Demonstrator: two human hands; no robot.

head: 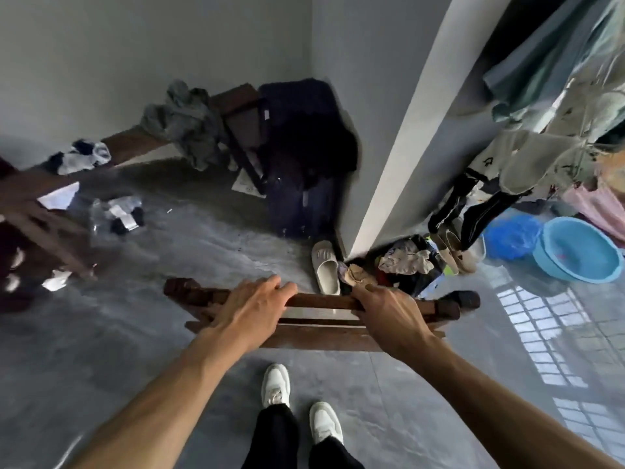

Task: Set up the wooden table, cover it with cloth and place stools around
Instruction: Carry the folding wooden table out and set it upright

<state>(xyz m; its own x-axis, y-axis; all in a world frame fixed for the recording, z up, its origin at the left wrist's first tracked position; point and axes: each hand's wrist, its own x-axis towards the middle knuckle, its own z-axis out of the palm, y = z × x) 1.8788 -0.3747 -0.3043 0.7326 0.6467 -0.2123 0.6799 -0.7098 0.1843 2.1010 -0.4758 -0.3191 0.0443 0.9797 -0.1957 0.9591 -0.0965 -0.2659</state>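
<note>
- Wooden stool (321, 328) tipped on its side above the grey floor (169, 333); legs pointing away
- left hand (252, 308) grasping its top rail; right hand (389, 316) clasping the same rail

no readable text, labels, brands or numbers anywhere

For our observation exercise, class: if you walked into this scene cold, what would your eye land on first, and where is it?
First, the two bare hands in the foreground: the left hand and right hand both grip a dark wooden frame held over the grey floor. Next, the bright blue basin on the floor at far right, then the dark suitcase standing in the corner behind.
</note>
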